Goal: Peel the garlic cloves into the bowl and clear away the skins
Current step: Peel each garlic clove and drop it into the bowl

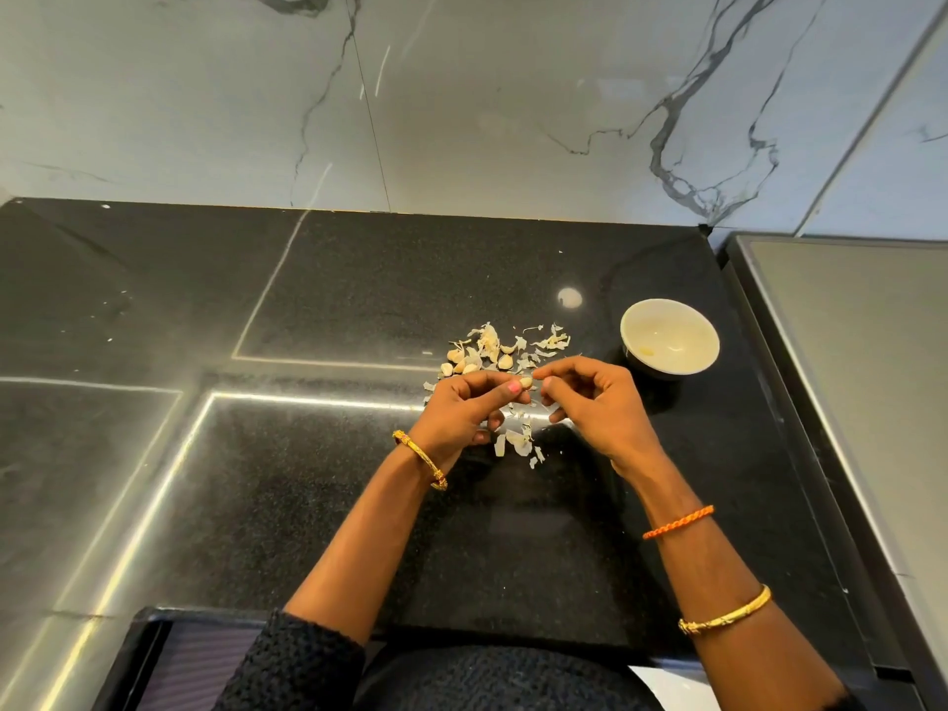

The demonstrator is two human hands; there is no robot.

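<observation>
Clove (526, 383) pinched in left hand (461, 407) | right hand (590, 397) pinches its skin | we strip toward bowl (670, 337), 2 o'clock.

Occluded and indeterminate areas

The left hand (464, 402) covers most of the garlic clove (526, 383); only its tip shows. Both hands hide part of the skins (518, 441) beneath them. The contents of the bowl (669, 337) are too blurred to identify. The bottom edge cuts off both forearms.
</observation>
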